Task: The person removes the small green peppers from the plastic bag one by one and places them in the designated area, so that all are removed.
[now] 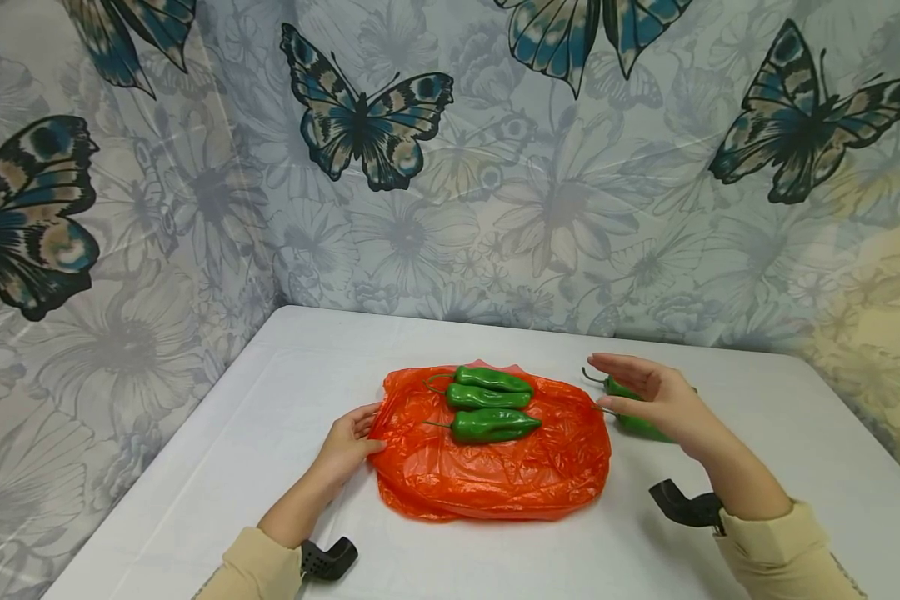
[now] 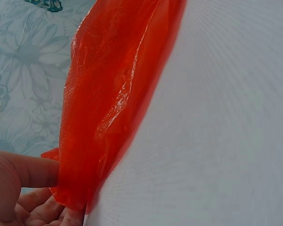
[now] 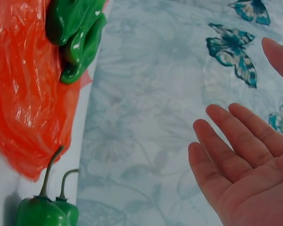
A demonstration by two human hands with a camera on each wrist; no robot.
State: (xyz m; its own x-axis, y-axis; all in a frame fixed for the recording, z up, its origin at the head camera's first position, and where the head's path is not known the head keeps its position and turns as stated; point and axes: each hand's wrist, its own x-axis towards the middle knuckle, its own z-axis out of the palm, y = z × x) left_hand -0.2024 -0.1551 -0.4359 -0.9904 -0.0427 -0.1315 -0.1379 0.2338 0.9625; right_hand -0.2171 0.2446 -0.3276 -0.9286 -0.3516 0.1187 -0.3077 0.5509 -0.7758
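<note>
A red-orange plastic bag (image 1: 487, 487) lies flat and crinkled on the white table. Three green peppers (image 1: 495, 426) with stems lie side by side on top of it, stems pointing left. At the bag's left edge my left hand (image 1: 347, 442) pinches the plastic; the left wrist view shows the thumb (image 2: 40, 172) over the bag and the other fingers beneath. To the right of the bag, my right hand (image 1: 663, 404) hovers with fingers extended and nothing in it. Partly hidden behind that hand are two more green peppers (image 1: 645, 428), whose stems also show in the right wrist view.
The white table (image 1: 247, 467) meets a wall cloth (image 1: 555, 208) printed with butterflies and flowers at its back and left. Each wrist carries a black camera mount (image 1: 686, 504) that sticks out inward over the table.
</note>
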